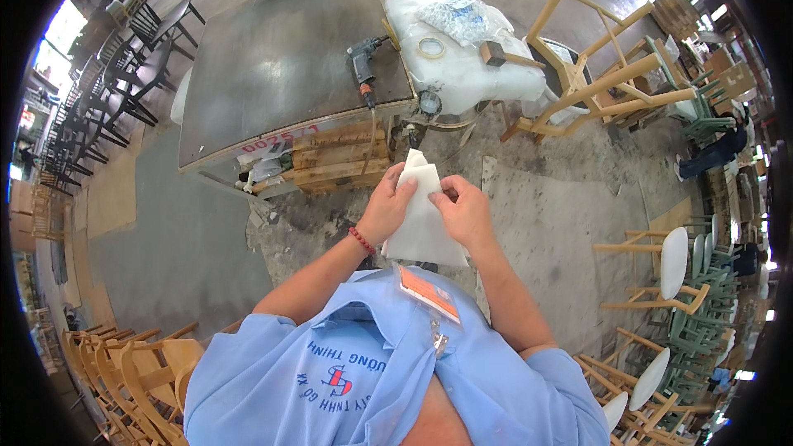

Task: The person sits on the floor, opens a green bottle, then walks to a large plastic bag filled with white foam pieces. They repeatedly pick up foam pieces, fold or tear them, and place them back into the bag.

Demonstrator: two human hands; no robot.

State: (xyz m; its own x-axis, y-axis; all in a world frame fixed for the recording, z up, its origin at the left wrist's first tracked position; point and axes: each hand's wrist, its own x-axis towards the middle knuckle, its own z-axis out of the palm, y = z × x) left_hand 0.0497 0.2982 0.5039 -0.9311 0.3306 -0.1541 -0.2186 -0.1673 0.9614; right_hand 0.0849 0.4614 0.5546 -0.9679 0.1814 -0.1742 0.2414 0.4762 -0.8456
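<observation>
Both hands, left hand (387, 206) & right hand (464, 213), pinch white foam sheet (421, 227); orange badge (429, 293) just below.

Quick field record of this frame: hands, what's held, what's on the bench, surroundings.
left hand: grips the white foam sheet by its upper left edge
right hand: pinches the sheet's right edge
workbench: power drill at its right edge
beside bench: tape roll, mallet on plastic-wrapped bundle
surroundings: wooden chair frame, stacked chairs
</observation>
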